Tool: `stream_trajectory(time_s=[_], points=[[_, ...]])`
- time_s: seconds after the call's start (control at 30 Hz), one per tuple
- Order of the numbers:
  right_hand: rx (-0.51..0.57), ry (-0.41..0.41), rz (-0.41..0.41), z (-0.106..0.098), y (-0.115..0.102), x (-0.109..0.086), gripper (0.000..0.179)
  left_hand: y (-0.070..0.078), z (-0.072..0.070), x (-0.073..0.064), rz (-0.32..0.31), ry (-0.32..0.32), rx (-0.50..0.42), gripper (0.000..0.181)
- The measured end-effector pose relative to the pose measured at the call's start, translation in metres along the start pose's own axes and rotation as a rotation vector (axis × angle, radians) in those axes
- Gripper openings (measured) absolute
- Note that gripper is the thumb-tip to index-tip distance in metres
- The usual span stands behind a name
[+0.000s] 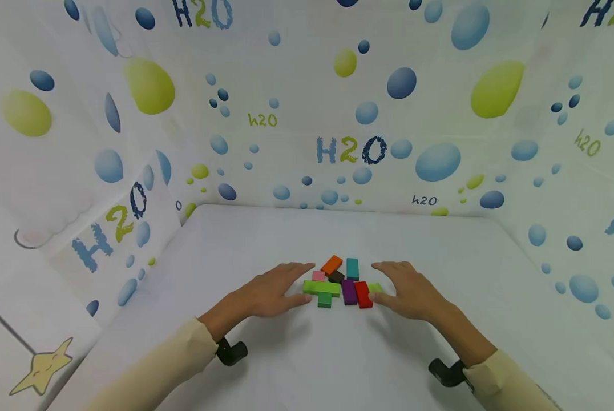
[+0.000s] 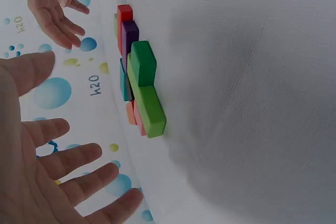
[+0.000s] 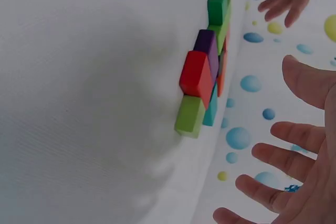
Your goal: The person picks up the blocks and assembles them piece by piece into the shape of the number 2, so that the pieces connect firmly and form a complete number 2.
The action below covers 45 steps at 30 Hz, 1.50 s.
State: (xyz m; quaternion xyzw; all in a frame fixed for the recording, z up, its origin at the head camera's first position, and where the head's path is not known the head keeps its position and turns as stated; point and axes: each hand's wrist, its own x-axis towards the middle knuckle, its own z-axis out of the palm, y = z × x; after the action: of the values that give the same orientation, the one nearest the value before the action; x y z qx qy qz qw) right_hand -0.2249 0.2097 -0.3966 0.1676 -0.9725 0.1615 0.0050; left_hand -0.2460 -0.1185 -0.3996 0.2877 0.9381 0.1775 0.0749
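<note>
Lying between spread fingers (image 2: 76, 160) of left hand (image 1: 272, 292) and right hand (image 1: 412, 292): coloured blocks (image 1: 348, 291); far edge of tabletop (image 1: 338, 365) well beyond.

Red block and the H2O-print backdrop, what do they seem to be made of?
The red block looks like painted wood, possibly plastic: even colour, crisp edges, little shine. The H2O-print backdrop seems thin plastic or coated fabric, fairly matte: it hangs like a sheet with faint creases; which, I can't tell.
</note>
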Motion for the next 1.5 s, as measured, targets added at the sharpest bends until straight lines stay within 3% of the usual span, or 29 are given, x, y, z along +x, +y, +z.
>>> stream_trajectory(time_s=[0.3, 0.67, 0.9, 1.2, 1.5], points=[[0.022, -0.019, 0.029, 0.012, 0.009, 0.014, 0.065, 0.003, -0.002, 0.019, 0.034, -0.011, 0.029, 0.066], [0.054, -0.102, 0.095, 0.024, 0.000, 0.025, 0.066, 0.004, -0.003, 0.037, 0.078, -0.017, 0.062, 0.046], [0.030, -0.123, 0.138, 0.038, -0.006, 0.024, 0.061, -0.004, 0.007, 0.049, 0.118, -0.021, 0.051, 0.030], [0.004, -0.067, 0.164, 0.050, -0.013, 0.025, 0.061, -0.008, 0.017, 0.055, 0.133, -0.007, 0.065, 0.023], [0.033, -0.019, 0.190, 0.057, -0.016, 0.022, 0.051, -0.005, 0.018, 0.049, 0.151, 0.003, 0.097, 0.024]])
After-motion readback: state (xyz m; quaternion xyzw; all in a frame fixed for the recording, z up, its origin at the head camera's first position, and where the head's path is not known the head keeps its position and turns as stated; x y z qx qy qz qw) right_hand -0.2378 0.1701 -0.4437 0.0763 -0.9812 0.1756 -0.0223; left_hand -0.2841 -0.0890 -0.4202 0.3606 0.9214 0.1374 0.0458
